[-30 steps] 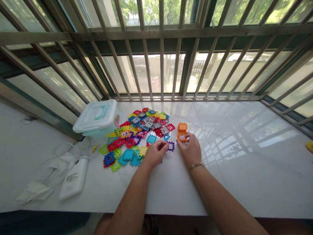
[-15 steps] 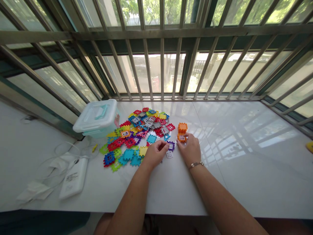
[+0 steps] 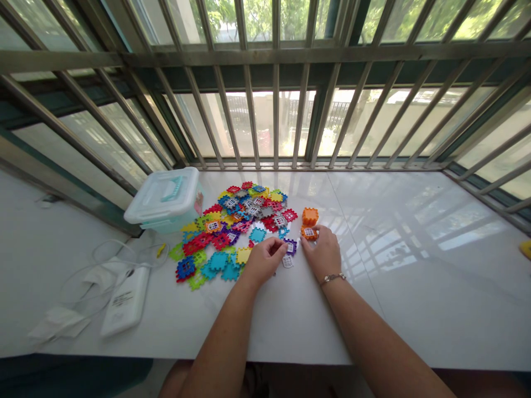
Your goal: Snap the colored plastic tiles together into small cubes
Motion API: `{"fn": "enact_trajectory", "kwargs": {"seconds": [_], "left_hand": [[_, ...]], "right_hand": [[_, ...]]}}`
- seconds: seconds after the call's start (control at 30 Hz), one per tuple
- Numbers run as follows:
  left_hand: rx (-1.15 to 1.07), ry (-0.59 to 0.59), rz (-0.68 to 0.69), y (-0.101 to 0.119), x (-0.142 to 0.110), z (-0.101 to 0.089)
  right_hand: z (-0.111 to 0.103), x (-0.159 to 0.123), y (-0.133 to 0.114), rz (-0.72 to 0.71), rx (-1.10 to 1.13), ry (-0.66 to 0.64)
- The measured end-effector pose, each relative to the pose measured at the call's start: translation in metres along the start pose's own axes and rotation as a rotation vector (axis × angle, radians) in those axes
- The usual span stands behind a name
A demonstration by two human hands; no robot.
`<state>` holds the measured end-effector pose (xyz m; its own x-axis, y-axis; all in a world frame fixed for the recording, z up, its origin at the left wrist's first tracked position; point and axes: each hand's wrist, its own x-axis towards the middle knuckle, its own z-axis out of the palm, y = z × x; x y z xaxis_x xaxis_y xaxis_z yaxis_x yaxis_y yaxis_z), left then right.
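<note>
My left hand (image 3: 265, 260) is closed in a pinch, its fingertips at the left edge of a purple notched building tile (image 3: 292, 248) with a white window insert. Just below that tile lies a loose white window piece (image 3: 287, 261). My right hand (image 3: 323, 251) curls round an orange building tile (image 3: 309, 234) with a white window in it, thumb on the left and fingers on the right. A stack of orange tiles (image 3: 310, 215) stands right behind it. To the left spreads a heap of mixed-colour tiles (image 3: 219, 240), some fitted with windows.
A clear lidded box with a turquoise handle (image 3: 170, 189) stands at the back left. A white power bank (image 3: 125, 304), cables and tissues (image 3: 62, 323) lie front left. Metal window bars (image 3: 276, 116) border the white table (image 3: 415, 265). A yellow thing (image 3: 526, 249) shows at the right edge.
Hardly anything differs. Both hands keep their places and grips, and the view has shifted only very slightly.
</note>
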<state>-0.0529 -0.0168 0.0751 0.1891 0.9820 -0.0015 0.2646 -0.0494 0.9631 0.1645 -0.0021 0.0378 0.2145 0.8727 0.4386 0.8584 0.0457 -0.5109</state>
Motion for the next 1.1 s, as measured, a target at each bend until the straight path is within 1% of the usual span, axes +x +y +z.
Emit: {"fn": "enact_trajectory", "kwargs": {"seconds": [0.13,0.43,0.63,0.83,1.1], "left_hand": [[0.001,0.001,0.007,-0.0005,0.0001,0.0003],[0.014,0.007,0.015,0.0009,0.0001,0.0000],[0.008,0.001,0.005,0.0013,-0.0006,0.0002],[0.025,0.000,0.001,0.0019,-0.0002,-0.0001],[0.020,-0.001,0.005,0.0040,-0.0007,0.0001]], "right_hand": [[-0.0001,0.0002,0.0012,-0.025,0.009,0.022],[0.0005,-0.0008,0.0018,-0.017,-0.014,0.028],[0.0000,-0.0020,0.0004,0.023,-0.072,0.014],[-0.0009,-0.0021,-0.0010,0.042,-0.079,0.008],[0.0001,-0.0025,-0.0013,0.043,-0.090,0.020]]}}
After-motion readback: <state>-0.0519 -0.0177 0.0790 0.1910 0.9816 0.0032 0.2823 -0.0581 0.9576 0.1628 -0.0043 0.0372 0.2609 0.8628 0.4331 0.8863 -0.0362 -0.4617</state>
